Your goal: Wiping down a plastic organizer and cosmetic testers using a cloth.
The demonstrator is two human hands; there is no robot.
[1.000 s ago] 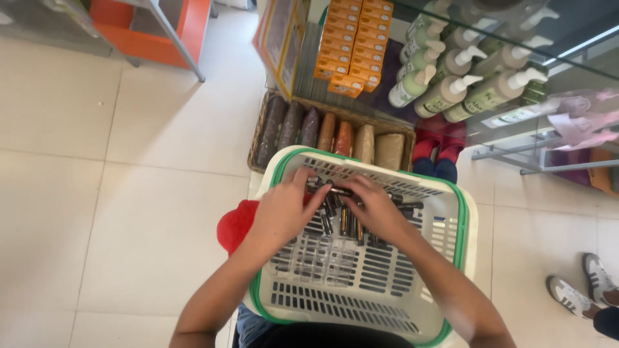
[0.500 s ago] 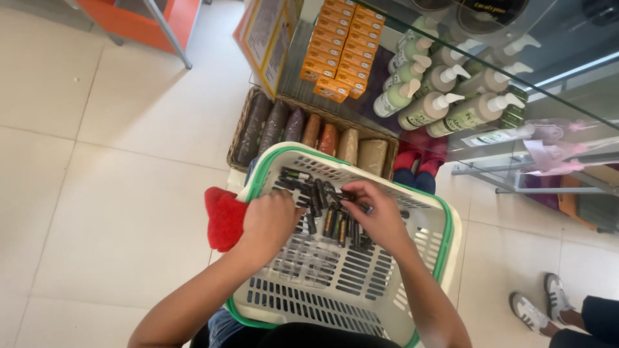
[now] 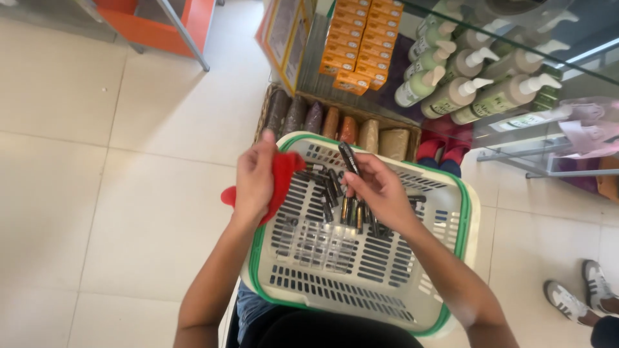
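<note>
A red cloth (image 3: pixel 278 180), crumpled, hangs over the grey basket's (image 3: pixel 445 258) left rim. One slim black tube (image 3: pixel 349 159) is raised, tilted, above the loose tubes (image 3: pixel 342 206) lying on the basket's slatted floor.

Tubes (image 3: pixel 342 209) lie in the basket (image 3: pixel 461 222) between the left hand (image 3: pixel 255 177) and right hand (image 3: pixel 380 193). Beyond the hands, pump bottles (image 3: pixel 451 96) stand on a shelf (image 3: pixel 387 90), boxes (image 3: pixel 361 42) to their left.

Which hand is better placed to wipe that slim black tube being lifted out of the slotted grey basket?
The left hand, probably. It holds the red cloth beside the slim black tube, which the right hand pinches above the slotted grey plastic basket. The right hand is occupied holding it.
</note>
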